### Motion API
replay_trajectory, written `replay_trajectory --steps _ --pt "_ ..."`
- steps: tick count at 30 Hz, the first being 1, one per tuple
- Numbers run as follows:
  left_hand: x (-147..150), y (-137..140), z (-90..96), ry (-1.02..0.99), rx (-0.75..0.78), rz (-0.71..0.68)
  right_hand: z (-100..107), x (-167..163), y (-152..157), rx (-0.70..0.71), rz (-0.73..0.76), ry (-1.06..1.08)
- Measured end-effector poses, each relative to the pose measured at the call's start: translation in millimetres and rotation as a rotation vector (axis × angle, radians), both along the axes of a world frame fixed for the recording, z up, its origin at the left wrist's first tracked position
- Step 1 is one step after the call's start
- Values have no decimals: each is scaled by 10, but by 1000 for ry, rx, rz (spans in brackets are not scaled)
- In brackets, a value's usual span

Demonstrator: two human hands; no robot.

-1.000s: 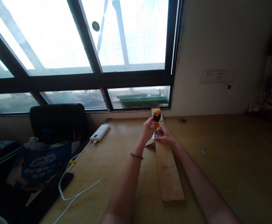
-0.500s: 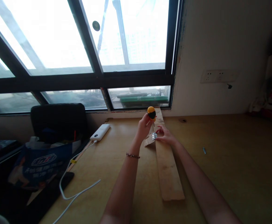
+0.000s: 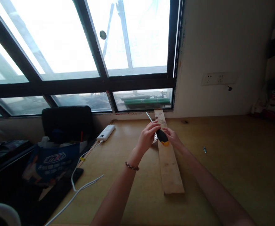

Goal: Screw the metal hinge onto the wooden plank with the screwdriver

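Note:
My left hand (image 3: 149, 133) is closed around a screwdriver (image 3: 162, 136) with a black and yellow handle. The tool lies tilted, its metal shaft pointing up and left, its yellow butt toward me. Close against the handle's right side is my right hand (image 3: 172, 137), fingers bent. Its fingertips are partly hidden by the handle, so what they pinch cannot be made out. Beneath both hands a long wooden board (image 3: 171, 175) lies on the table. A metal hinge (image 3: 155, 137) shows partly at the board's left edge, beside a small piece mostly covered by my left hand.
A small metal screw-like piece (image 3: 205, 150) lies on the table (image 3: 231, 169) at right. At left are a white power bank (image 3: 106, 132) with a white cable (image 3: 87, 185), a black chair (image 3: 66, 122) and a blue bag (image 3: 54, 161). The window (image 3: 137, 81) rises behind.
The screwdriver has swung from upright, handle on top, to tilted with its handle toward me and shaft up-left. My left hand has come lower, and my right hand is now beside the handle.

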State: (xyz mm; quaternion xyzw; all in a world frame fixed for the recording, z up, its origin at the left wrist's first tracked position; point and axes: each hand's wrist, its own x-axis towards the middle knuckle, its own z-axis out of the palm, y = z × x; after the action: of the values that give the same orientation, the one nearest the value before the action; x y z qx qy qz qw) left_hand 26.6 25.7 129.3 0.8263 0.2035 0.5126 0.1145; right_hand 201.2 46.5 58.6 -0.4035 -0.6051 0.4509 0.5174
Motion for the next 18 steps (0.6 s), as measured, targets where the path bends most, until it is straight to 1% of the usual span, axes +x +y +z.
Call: replay_trajectory --steps 1,2,3,4,6,7,9,10,12,14,15,16,17,18 --pt "-14 -79 -87 33 22 24 51 -38 -191 -87 67 124" --pt "-26 -162 -186 51 44 46 88 -80 -394 -187 172 215" --pt "-31 -246 -294 71 57 64 107 -122 -596 -274 279 271" --pt "-28 -330 -406 90 69 70 108 -162 -785 -325 351 292" --pt "7 -484 -626 80 107 98 62 -216 -1083 -324 340 288" --pt "35 -547 -727 60 124 141 22 -223 -1178 -295 289 287" --pt "94 -636 -903 17 137 263 -70 -177 -1255 -216 118 274" --pt "118 -659 -975 14 132 308 -116 -120 -1244 -173 1 256" --pt "144 -666 -1085 14 107 363 -200 59 -1156 -101 -287 157" --pt "138 -642 -1154 8 71 387 -284 295 -1026 -75 -604 -49" --pt "128 -628 -1173 -1 50 396 -332 418 -959 -79 -737 -201" --pt "115 -615 -1184 -14 28 403 -385 533 -898 -94 -839 -365" --pt "104 -606 -1188 -30 5 408 -442 633 -845 -128 -892 -522" --pt "95 -602 -1186 -53 -17 412 -501 715 -801 -172 -905 -644"
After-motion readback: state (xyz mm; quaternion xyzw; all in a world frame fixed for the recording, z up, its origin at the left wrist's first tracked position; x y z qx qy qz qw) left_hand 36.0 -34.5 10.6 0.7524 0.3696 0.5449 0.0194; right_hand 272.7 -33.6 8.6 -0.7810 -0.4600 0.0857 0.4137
